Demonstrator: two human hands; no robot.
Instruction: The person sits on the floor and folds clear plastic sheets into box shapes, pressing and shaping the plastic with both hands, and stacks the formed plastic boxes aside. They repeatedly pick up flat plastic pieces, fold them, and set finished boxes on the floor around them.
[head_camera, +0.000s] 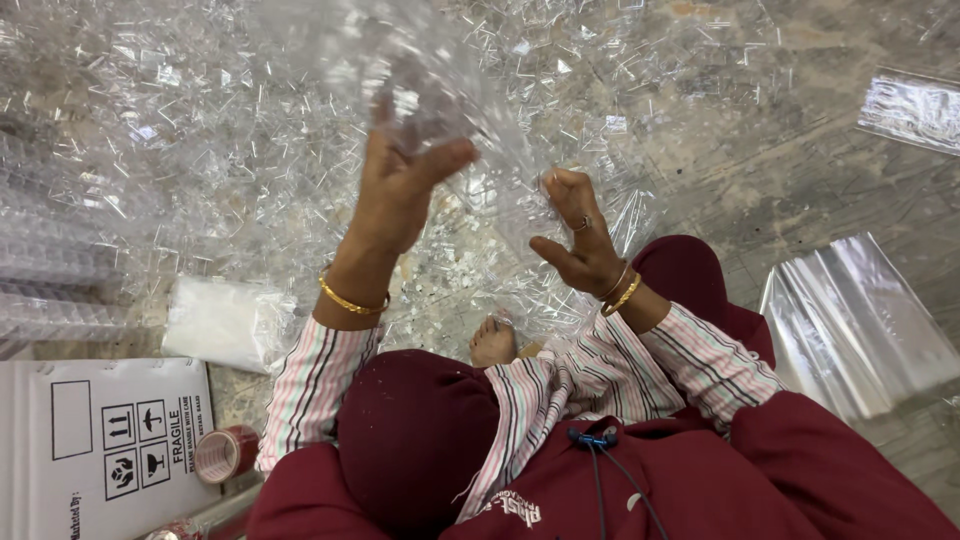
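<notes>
My left hand (400, 180) is raised and grips the upper part of a clear, crinkled plastic sheet (450, 90). My right hand (580, 235) holds the same sheet lower down at its right edge, fingers pinched on it. Both wrists wear gold bangles, and the right hand has a ring. The sheet hangs between the hands over a floor littered with small clear plastic scraps (200, 130). I sit on the floor in maroon clothes with striped sleeves, one bare foot (493, 342) showing below the hands.
A white cardboard box (100, 440) lies at lower left, with a roll of tape (225, 455) beside it. A white packet (220, 320) sits above the box. Shiny clear bags lie at right (850, 320) and upper right (910, 105).
</notes>
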